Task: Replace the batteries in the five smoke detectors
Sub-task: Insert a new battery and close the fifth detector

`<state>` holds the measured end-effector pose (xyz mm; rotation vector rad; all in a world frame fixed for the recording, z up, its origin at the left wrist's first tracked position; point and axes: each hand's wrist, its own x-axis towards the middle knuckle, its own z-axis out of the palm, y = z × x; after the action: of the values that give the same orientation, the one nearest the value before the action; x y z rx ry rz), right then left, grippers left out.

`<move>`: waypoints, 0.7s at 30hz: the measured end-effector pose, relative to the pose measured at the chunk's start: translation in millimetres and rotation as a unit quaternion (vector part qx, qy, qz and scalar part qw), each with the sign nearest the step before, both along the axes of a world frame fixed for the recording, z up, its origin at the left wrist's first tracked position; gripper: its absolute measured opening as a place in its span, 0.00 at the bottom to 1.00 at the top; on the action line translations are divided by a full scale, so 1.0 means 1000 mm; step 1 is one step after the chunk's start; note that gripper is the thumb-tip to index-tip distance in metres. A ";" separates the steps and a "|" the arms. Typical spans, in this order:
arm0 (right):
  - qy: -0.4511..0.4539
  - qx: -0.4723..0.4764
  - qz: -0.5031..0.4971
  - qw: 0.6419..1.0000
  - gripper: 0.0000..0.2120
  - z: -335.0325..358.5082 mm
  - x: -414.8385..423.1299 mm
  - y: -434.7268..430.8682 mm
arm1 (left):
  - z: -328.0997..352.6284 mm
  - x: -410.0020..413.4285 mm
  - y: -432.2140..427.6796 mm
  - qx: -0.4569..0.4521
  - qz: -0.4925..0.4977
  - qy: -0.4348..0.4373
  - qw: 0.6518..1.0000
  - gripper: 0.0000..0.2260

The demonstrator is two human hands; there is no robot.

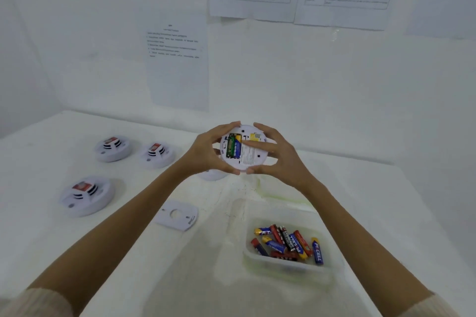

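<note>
Detector (247,158) is what I watch: held above the table, back toward me, gripped at its rim by the left hand (206,154) and right hand (279,155), fingers curled round it, one right finger lying across its label. Cells (234,147) sit in its open bay. If the grip tilts or a finger pries hard, I judge a cell could spring out and roll off. Below it, nearer me, lie the mounting plate (177,215) and the tub (270,264) of loose batteries (288,242); spent cells dropped there would mix with fresh ones. Three more detectors (86,195) sit left of it.
</note>
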<state>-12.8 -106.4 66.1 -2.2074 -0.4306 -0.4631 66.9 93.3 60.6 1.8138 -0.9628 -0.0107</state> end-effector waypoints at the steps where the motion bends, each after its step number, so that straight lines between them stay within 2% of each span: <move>1: 0.006 0.000 0.016 1.000 0.28 0.000 0.000 0.006 | -0.002 -0.003 0.010 0.004 0.011 0.003 1.000 0.42; 7: -0.002 0.022 0.053 0.998 0.30 -0.013 -0.006 0.053 | -0.017 -0.020 0.067 0.005 0.027 0.025 0.999 0.44; 15: 0.012 0.033 0.054 0.998 0.30 -0.020 -0.013 0.112 | -0.025 -0.027 0.119 0.028 0.038 -0.012 0.999 0.45; 21: 0.048 0.096 0.039 0.993 0.29 -0.019 -0.014 0.158 | -0.023 -0.023 0.162 0.041 0.030 -0.035 0.998 0.46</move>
<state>-27.1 51.7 47.4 -2.0094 -0.4025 -0.3406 43.4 254.9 38.0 1.9283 -0.9682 0.0509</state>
